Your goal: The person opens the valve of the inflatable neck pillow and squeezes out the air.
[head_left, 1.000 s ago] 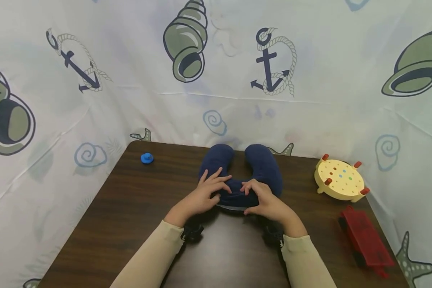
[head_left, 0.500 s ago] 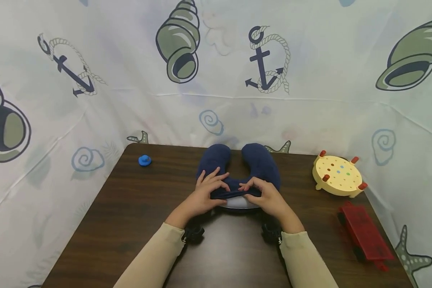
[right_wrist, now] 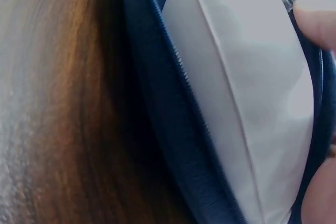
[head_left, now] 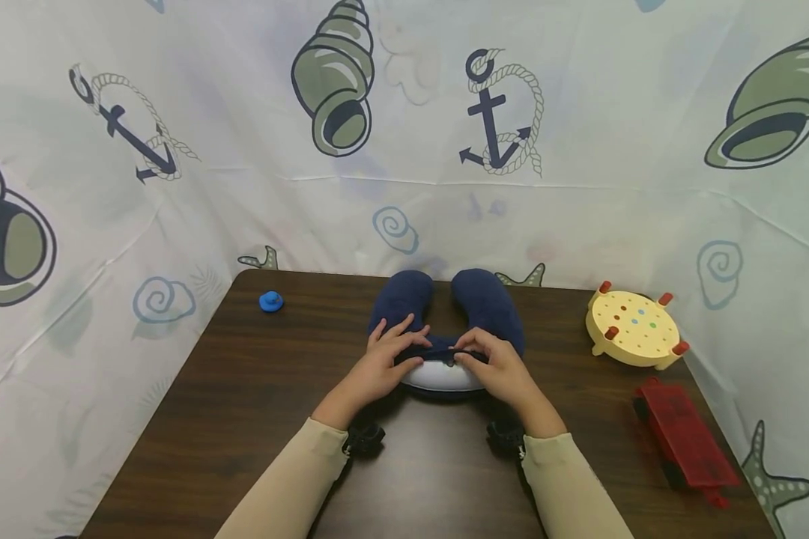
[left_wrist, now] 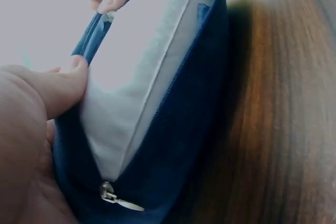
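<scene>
A navy U-shaped neck pillow lies at the far middle of the table, its curved back towards me. The cover's zipper gapes along that back, baring a white inner cushion. My left hand holds the upper edge of the cover, thumb at the opening and fingers spread over the fabric. At the right part of the same edge, my right hand pinches the cover between thumb and fingers. In the left wrist view a metal zipper pull hangs at one end of the opening.
A small blue hat-shaped piece sits at the table's far left. On the right are a yellow round toy with red-tipped pegs and a red wheeled toy wagon. A printed cloth surrounds the table.
Both hands have drawn the cover's upper edge up and away from me. The zipper opening has widened, and much more of the white inner cushion shows.
</scene>
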